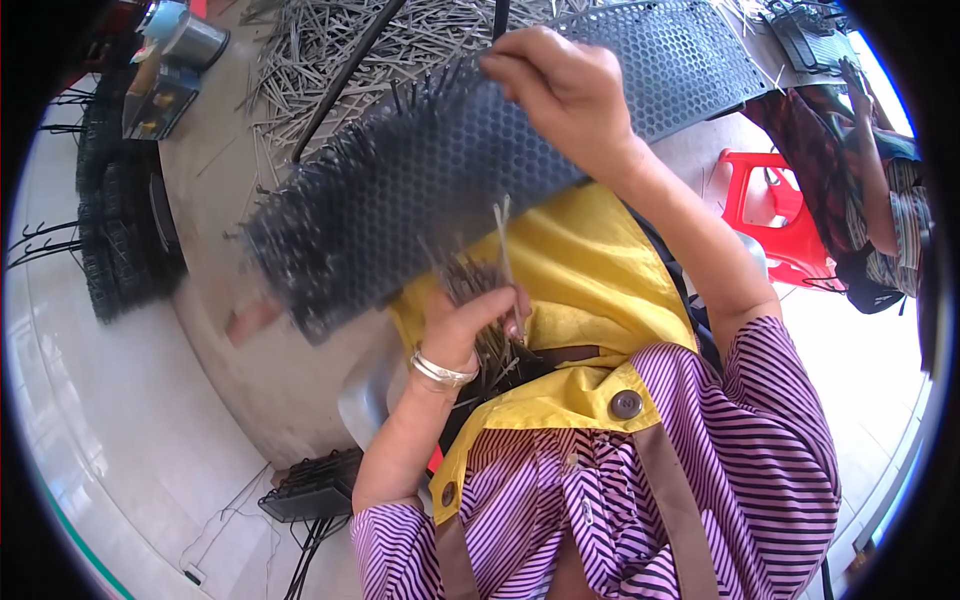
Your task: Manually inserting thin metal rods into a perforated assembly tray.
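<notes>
Across my lap lies a long dark panel (430, 185) perforated with rows of round holes. Its left part and far edge bristle with thin dark strips standing out of the holes. My left hand (465, 315), with a bracelet at the wrist, is closed round a bundle of thin grey strips (480, 280) just on the near side of the panel. One pale strip sticks up from that bundle. Over the panel's far edge my right hand (570, 90) is pinched, its fingertips close to the holes; whatever is between them is too small to make out.
A large heap of loose grey strips (310, 50) spreads beyond the panel. Dark racks with hooked wires (125, 220) stand at the left, another dark rack (315, 485) at lower left. A red stool (770, 210) and another person's arm (875, 180) are at the right.
</notes>
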